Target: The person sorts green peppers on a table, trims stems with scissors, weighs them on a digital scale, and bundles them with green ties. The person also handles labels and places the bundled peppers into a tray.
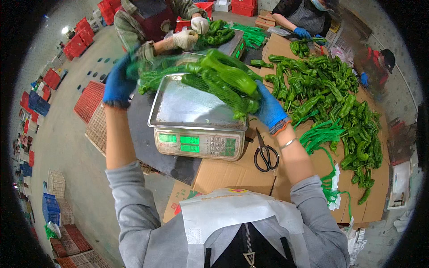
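Observation:
A green mesh bag full of long green peppers [228, 78] hangs tilted above the steel pan [194, 104] of a digital scale [201, 144]. My right hand [269, 107], in a blue glove, grips its pepper-filled lower right end. My left hand [120, 78], also blue-gloved and blurred, is raised left of the scale at the stretched end of the netting; its fingers blur into the mesh. Black-handled scissors [265, 157] lie on the cardboard beside the scale. More green peppers [321, 87] are heaped on the right, with green mesh bags [321, 132] near my right forearm.
Across the table, a person's white-gloved hands [187, 37] handle peppers at a second scale [231, 45]. A person with blue gloves [302, 32] works at the far right of the table. Another person is at the right edge. Crates [92, 100] stand left of the table.

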### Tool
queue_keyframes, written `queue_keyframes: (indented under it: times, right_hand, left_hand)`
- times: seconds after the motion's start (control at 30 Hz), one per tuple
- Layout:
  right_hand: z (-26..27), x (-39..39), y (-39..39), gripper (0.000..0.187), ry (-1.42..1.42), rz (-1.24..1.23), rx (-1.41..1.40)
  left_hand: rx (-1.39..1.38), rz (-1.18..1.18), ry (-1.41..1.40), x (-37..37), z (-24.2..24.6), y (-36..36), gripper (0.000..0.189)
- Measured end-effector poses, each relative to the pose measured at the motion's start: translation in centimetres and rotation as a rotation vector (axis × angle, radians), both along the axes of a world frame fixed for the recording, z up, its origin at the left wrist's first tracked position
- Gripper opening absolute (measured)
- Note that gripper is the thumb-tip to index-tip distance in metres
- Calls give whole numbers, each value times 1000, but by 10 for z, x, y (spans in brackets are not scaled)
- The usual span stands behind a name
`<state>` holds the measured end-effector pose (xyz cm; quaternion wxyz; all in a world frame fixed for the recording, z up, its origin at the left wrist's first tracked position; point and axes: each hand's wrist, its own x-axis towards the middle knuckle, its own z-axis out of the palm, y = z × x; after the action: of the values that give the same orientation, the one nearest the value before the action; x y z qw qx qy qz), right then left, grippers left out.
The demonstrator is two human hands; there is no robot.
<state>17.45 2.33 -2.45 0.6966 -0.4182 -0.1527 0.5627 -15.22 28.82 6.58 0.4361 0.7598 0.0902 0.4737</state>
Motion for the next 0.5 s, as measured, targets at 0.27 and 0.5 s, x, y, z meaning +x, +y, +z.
queue_keyframes:
  times: [0.27, 0.5]
  right_hand:
    - [-13, 58, -10, 33, -535, -96, -99]
    - [-21, 63, -52, 30, -467, -184, -108]
  left_hand:
    - [-1008, -145, -456, -135, -101, -92, 46]
    - [-597, 691, -710, -229, -76, -134, 44]
